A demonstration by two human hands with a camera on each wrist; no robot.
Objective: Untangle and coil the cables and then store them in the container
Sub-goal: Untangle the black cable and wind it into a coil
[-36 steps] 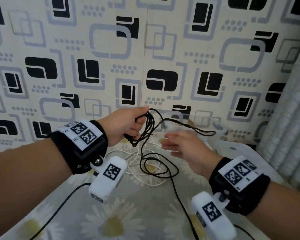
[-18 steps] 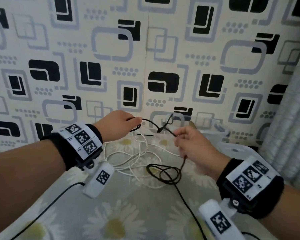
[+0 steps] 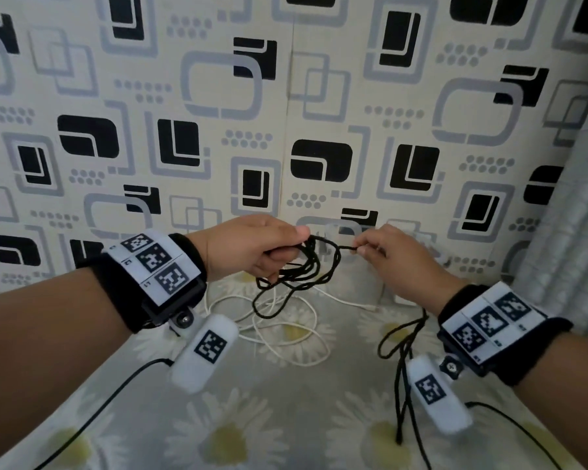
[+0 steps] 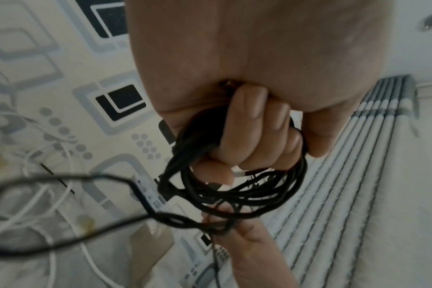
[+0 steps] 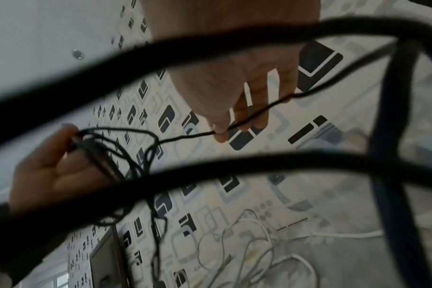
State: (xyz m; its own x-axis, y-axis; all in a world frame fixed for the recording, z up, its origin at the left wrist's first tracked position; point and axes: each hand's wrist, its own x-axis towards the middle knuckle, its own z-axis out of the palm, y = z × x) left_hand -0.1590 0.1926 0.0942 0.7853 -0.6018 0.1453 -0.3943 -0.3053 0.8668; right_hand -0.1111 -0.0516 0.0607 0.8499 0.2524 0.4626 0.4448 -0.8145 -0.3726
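My left hand grips several loose loops of the black cable, which hang below its fist above the cloth. In the left wrist view its fingers curl round the black cable. My right hand pinches a strand of the same cable between thumb and fingertips, close to the left hand. In the right wrist view the right hand shows this pinch. The rest of the cable drops under my right wrist to the cloth. A white cable lies tangled on the cloth. A clear container stands behind the hands, partly hidden.
A floral cloth covers the surface, up against a patterned wall. A grey curtain hangs at the right. A thin black lead trails from the camera on my left wrist.
My right hand has carried the strand up to my left hand, which holds more loops now. The black loop that lay on the cloth has been lifted off it.
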